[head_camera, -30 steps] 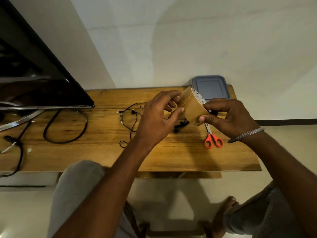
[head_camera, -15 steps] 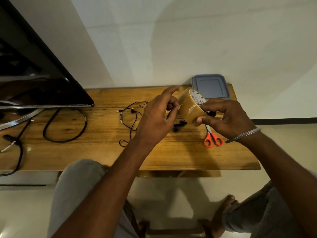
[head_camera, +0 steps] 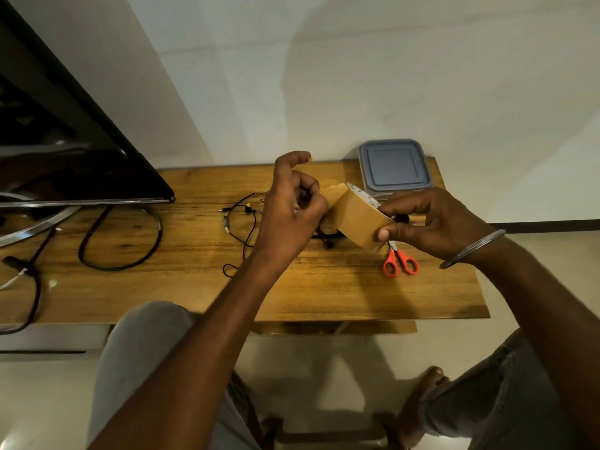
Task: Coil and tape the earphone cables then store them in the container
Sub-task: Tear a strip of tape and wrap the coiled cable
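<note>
Earphone cables (head_camera: pixel 242 222) lie loose on the wooden surface (head_camera: pixel 324 287) beside the left hand (head_camera: pixel 289 209), whose grip pinches the tape roll (head_camera: pixel 354 219) at its free end; the right hand (head_camera: pixel 435 222) clasps the roll itself

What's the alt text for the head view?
The right hand holds a roll of brown tape above a wooden table while the left hand pinches its free end. Loose black earphone cables lie by the left hand; orange-handled scissors lie near the right hand, and a lidded grey container sits at the far edge.
</note>
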